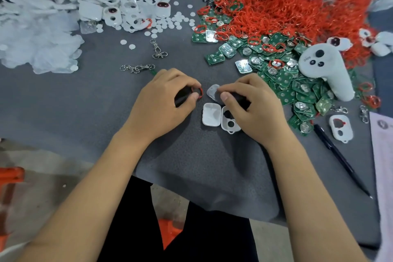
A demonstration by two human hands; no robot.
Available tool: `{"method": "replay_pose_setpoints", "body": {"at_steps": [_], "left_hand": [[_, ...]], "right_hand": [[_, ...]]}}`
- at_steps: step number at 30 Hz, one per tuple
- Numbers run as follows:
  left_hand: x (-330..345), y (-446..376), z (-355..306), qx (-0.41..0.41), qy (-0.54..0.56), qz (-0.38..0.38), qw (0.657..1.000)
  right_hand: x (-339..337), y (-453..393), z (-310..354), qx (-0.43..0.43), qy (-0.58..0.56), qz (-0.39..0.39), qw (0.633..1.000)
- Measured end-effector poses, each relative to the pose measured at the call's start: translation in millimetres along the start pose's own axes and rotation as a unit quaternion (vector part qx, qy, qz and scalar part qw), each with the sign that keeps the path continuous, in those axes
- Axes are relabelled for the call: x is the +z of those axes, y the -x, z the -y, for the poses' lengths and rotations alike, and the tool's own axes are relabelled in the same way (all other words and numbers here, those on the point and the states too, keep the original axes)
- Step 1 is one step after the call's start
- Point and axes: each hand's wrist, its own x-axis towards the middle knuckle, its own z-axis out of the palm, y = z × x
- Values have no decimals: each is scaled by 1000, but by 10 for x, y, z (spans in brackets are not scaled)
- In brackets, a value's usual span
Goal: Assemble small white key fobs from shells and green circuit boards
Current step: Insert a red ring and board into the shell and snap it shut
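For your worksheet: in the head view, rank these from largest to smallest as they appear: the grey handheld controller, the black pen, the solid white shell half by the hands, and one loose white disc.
1. Black pen, longest
2. Grey controller, shorter but far bulkier
3. White shell half
4. Loose white disc

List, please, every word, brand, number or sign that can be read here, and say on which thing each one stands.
"SOLO": on the white controller, printed beside its dark buttons; it appears upside down in this view.
Round logo on the pale paper at the right edge: too blurred and cut off to read.
Markings on the green circuit boards: too small to read.
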Motion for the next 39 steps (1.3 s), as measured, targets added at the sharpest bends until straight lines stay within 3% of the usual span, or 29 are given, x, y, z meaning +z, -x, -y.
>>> {"method": "replay_pose_setpoints", "body": {"at_steps": [11,19,24,26,30,33,35,39], "left_hand": [[157,-350,-133,-51,62,-75,994],[275,-934,-183,-57,-87,44,994],[222,-1023,-150,-64,-87,11,994],[166,-967,-167,-48,-48,-26,997],[38,-757,-321,41,78,58,994],[39,-614,-427,59,131,55,988],[65,-538,-474,6,211,41,977],[131,-407,-545,-116,382,37,916]], "right_hand": [[6,-46,2,50,-52,-37,997],[-23,-35,-10,68,-99,-70,990],[-10,-33,1,79,-116,-83,987],[-8,-41,22,87,-147,-108,979],[-42,-87,54,82,-219,-153,960],[-86,-86,53,78,-319,-136,935],[-111,-58,53,85,-373,-125,915],[-133,-27,82,96,-436,-128,885]]}}
